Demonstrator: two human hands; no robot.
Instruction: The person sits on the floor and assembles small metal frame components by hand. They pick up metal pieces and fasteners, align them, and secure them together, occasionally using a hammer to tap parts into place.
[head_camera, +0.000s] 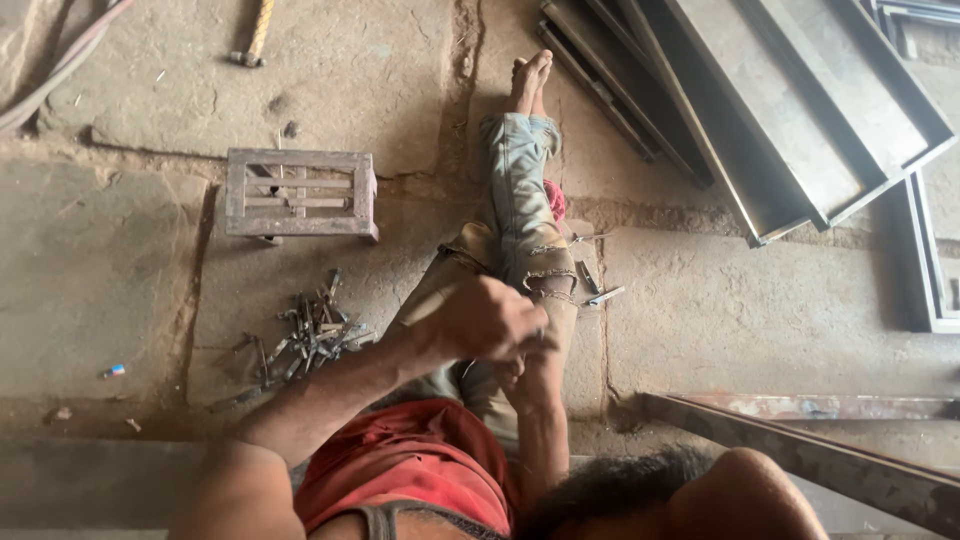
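Two hands meet over lap: left hand (485, 318) fisted on small item, identity unclear; right hand (513, 372) beneath, mostly hidden, grip cannot be told. Metal pieces (308, 336) heaped on stone floor (110, 270), axes mixed. Small metal frame stand (300, 193) beyond. Steel channels (800, 110) upper right, long axes diagonal.
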